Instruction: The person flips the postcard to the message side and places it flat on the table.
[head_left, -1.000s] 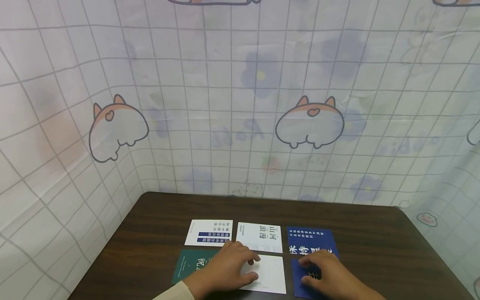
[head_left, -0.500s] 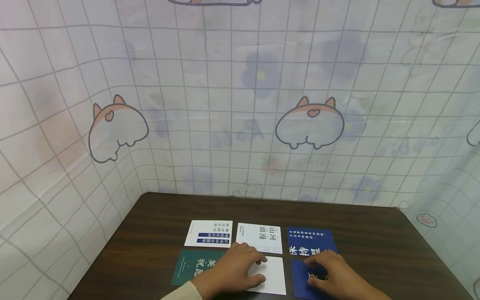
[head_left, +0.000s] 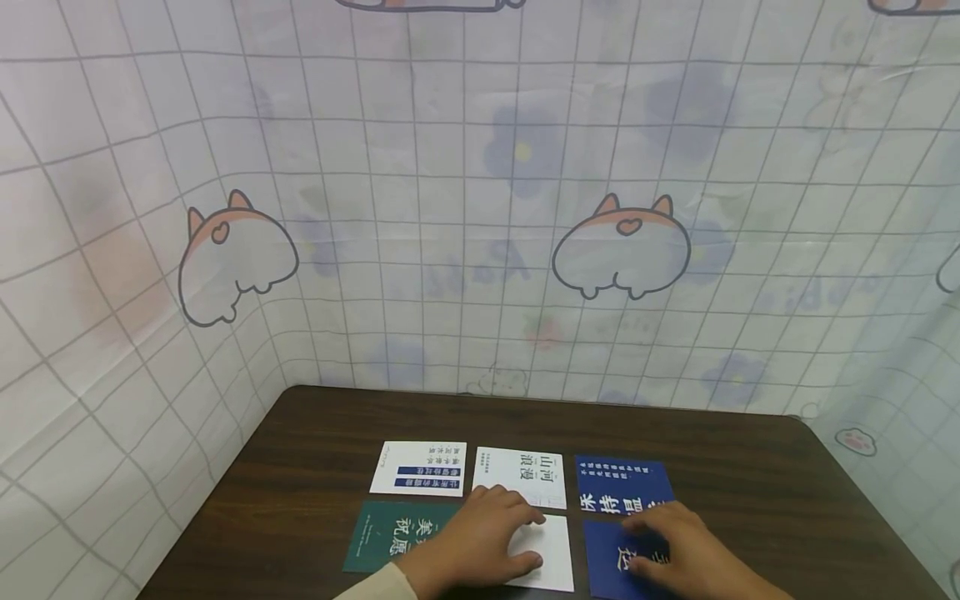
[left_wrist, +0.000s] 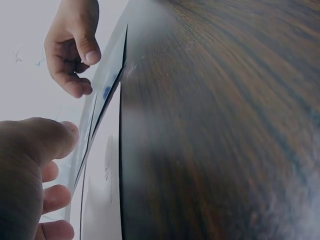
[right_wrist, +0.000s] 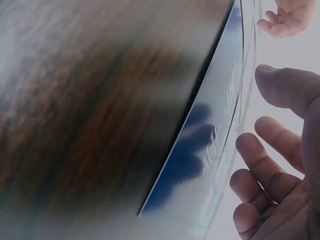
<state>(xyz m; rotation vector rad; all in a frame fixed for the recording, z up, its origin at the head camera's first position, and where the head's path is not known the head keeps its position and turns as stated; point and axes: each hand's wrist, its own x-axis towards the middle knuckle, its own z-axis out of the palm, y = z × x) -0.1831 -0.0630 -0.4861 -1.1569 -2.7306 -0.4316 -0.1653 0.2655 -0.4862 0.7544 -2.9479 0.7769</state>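
Observation:
Several printed cards lie flat in two rows on the dark wooden table. My left hand [head_left: 487, 542] hovers over the near white card [head_left: 551, 554], loosely curved, thumb and fingers apart with nothing between them. It partly covers that card and the right end of the green card [head_left: 375, 537]. My right hand [head_left: 686, 554] is over the near blue card [head_left: 607, 558], fingers bent and spread, holding nothing. In the right wrist view, the fingers [right_wrist: 262, 165] stand above the glossy blue card [right_wrist: 185, 160], which mirrors them.
Behind them lie a white card with blue bars [head_left: 416, 467], a white card with dark lettering [head_left: 521, 475] and a blue card with white lettering [head_left: 622, 483]. The wooden table [head_left: 750, 483] meets a gridded, corgi-patterned curtain [head_left: 450, 333] at the back and sides.
Both hands have drifted slightly to the right, staying over the cards. More of the green card and of the near blue card's lettering shows. The cards stay in place.

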